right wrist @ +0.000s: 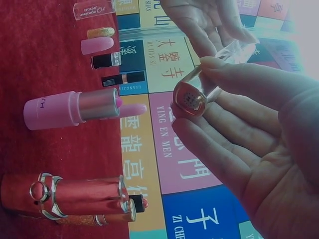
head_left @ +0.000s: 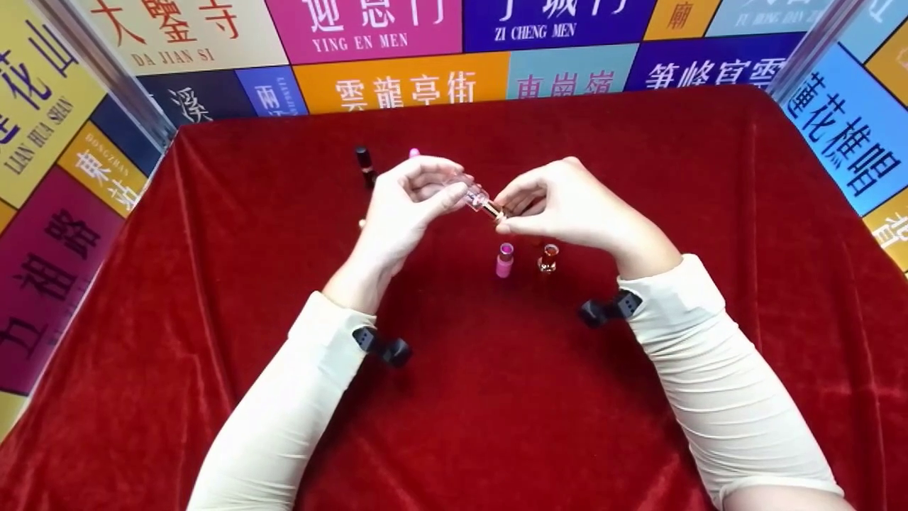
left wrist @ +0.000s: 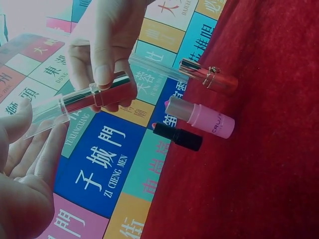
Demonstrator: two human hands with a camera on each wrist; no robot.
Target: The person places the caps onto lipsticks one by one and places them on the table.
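Above the table my left hand (head_left: pixel 401 202) holds a clear cap (left wrist: pixel 50 117) between thumb and fingers. My right hand (head_left: pixel 578 206) pinches the base of a red and gold lipstick (left wrist: pixel 114 92) with thumb and fingertips. The cap's mouth meets the lipstick's upper end, the two roughly in line; how far the cap reaches over it I cannot tell. In the right wrist view the lipstick's round bottom (right wrist: pixel 192 102) faces the camera. Below the hands a pink lipstick (head_left: pixel 504 261) and another red and gold lipstick (head_left: pixel 548 259) stand upright, uncapped.
A black lipstick tube (head_left: pixel 364 160) stands behind my left hand. In the right wrist view there are also a pink cap (right wrist: pixel 97 46), a gold cap (right wrist: pixel 100 33) and a clear cap (right wrist: pixel 93 10). Red cloth (head_left: pixel 454 397) covers the table; lettered panels (head_left: pixel 404 89) surround it.
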